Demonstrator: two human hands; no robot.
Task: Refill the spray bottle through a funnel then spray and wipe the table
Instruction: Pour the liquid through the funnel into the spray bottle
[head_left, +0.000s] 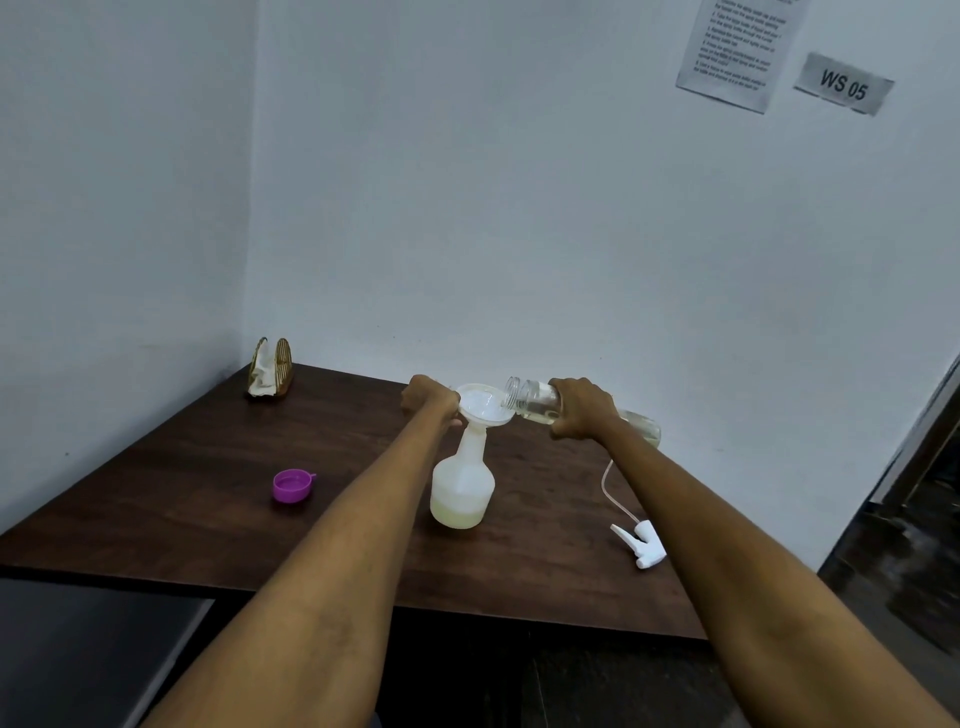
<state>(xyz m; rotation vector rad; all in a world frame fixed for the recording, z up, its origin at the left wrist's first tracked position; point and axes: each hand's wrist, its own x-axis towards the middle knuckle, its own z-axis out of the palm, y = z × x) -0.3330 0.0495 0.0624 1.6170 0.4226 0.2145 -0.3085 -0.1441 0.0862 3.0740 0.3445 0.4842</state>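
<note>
In the head view, the spray bottle (462, 486) stands upright near the middle of the table (208, 499), with a little pale liquid at its bottom. The funnel (483, 408) sits in its neck. The left hand (431, 400) pinches the funnel rim. The right hand (582, 408) grips a clear bottle (540, 400), tilted almost flat, its mouth over the funnel.

The risks, as I judge them: pouring too fast may overflow the funnel; if the mouth drifts off the rim, liquid falls on the table; a push on the funnel may tip the light bottle. The trigger (641, 545) and purple cap (293, 486) lie apart on the table.
</note>
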